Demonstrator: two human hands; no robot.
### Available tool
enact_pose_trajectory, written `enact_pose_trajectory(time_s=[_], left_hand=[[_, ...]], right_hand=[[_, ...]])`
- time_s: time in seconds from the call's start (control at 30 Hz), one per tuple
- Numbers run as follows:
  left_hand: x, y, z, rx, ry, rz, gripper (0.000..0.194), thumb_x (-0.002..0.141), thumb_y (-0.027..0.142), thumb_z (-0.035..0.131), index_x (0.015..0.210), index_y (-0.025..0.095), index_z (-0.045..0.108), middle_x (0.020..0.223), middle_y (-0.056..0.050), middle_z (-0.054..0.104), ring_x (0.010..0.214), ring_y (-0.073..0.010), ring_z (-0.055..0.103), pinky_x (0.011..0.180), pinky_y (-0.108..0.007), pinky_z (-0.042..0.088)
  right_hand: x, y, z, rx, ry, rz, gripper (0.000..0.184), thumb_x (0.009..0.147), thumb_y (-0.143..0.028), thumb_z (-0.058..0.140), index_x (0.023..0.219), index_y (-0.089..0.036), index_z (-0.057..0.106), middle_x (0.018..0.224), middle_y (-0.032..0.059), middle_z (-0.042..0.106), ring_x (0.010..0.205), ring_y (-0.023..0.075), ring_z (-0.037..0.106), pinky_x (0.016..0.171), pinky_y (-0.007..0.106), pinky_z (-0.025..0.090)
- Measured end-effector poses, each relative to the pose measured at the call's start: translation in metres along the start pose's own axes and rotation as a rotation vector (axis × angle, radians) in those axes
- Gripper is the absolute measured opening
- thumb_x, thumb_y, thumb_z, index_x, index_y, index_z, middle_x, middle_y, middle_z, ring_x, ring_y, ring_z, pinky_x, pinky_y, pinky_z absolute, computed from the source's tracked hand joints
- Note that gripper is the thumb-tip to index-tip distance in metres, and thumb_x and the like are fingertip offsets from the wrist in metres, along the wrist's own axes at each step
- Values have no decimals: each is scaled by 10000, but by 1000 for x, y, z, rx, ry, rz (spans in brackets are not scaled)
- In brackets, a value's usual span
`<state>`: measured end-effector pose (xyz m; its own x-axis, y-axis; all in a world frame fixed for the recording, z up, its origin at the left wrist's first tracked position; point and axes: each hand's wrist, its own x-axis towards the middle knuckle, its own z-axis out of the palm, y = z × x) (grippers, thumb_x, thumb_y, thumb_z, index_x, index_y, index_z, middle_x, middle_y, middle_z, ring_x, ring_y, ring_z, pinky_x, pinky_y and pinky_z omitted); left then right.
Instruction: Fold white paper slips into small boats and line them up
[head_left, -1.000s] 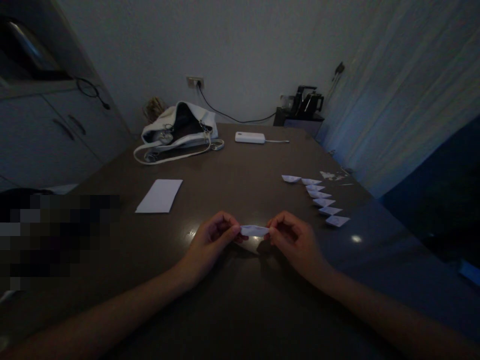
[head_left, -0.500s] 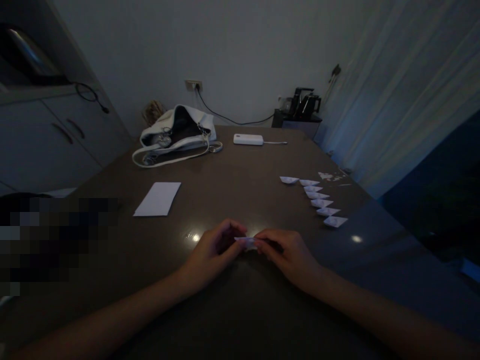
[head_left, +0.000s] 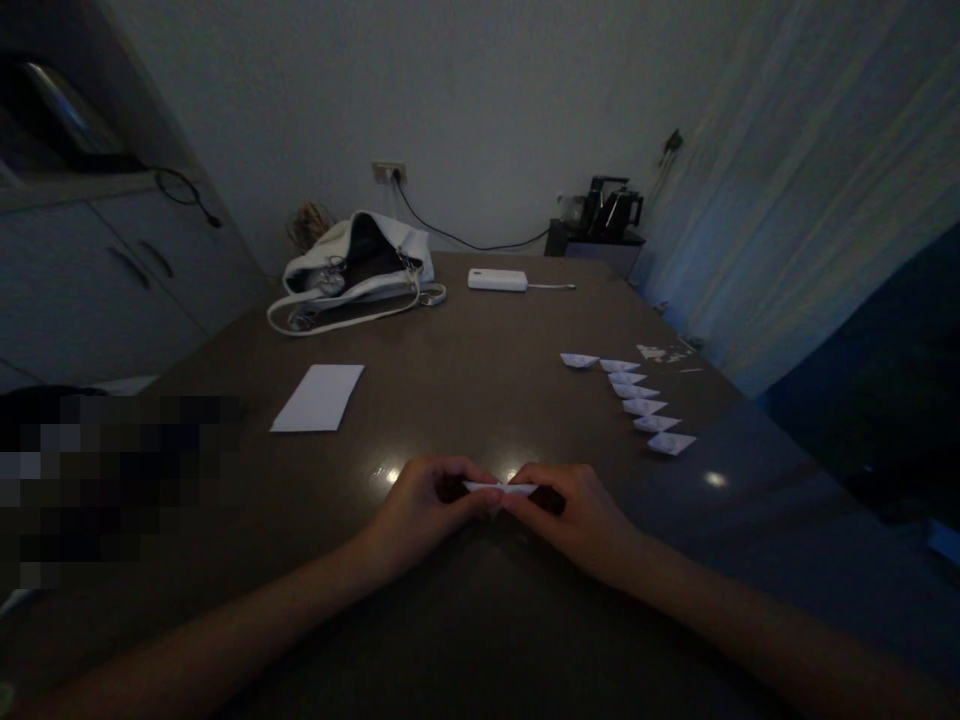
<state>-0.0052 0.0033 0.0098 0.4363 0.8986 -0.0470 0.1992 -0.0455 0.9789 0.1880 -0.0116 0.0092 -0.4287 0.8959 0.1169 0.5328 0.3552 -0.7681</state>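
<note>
A small piece of folded white paper is pinched between both hands above the near middle of the table. My left hand grips its left part between thumb and fingers. On the other side my right hand pinches it the same way, the two thumbs nearly meeting at its centre. The fingers cover much of the fold. Several folded paper boats stand in a slanting row to the right. To the left lies a stack of white paper sheets.
A white handbag sits at the table's far left. Behind the middle lies a white power bank with a short cable. Paper scraps are scattered near the right edge. A black kettle stands beyond the table.
Both hands have shifted slightly, with the thumbs drawn closer together at the paper's centre. The folded paper now shows wider, with points sticking out on both sides.
</note>
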Motion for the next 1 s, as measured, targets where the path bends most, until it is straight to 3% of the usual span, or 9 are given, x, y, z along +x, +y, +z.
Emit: enact_pose_trajectory(time_s=[0.2,0.4,0.63,0.77,1.0], left_hand=[[0,1,1,-49,13,-40,187,735,302,706,775,119,710,622,-21,650,553,-120,567,517,-203,423],[0,1,3,-57,16,-58,211,739,319,699,759,108,693,630,-23,641,531,-106,542,502,-197,408],[1,1,1,-84,-73,-63,194,758,312,680,802,122,671,682,-22,646,567,-111,566,529,-204,437],[1,1,-3,23,-128,-55,217,793,340,642,773,127,674,656,-21,644,583,-121,575,542,-204,432],[1,3,-5,-14,-92,-82,260,777,361,651,667,126,641,561,-4,609,500,-105,535,491,-194,398]], right_hand=[[3,0,1,240,-58,138,283,877,-365,558,735,-138,652,597,-5,587,524,94,522,501,196,384],[2,-3,3,351,-65,170,256,865,-336,565,715,-139,633,578,-14,561,508,86,509,478,185,381],[2,-1,3,301,-47,162,209,834,-304,598,712,-143,652,573,-12,577,520,95,523,486,193,390],[4,2,-1,300,-47,180,209,820,-316,614,702,-147,650,557,-16,577,491,85,510,456,181,370],[5,0,-4,331,-35,157,298,859,-343,556,635,-154,605,536,-16,574,444,73,479,433,177,352]])
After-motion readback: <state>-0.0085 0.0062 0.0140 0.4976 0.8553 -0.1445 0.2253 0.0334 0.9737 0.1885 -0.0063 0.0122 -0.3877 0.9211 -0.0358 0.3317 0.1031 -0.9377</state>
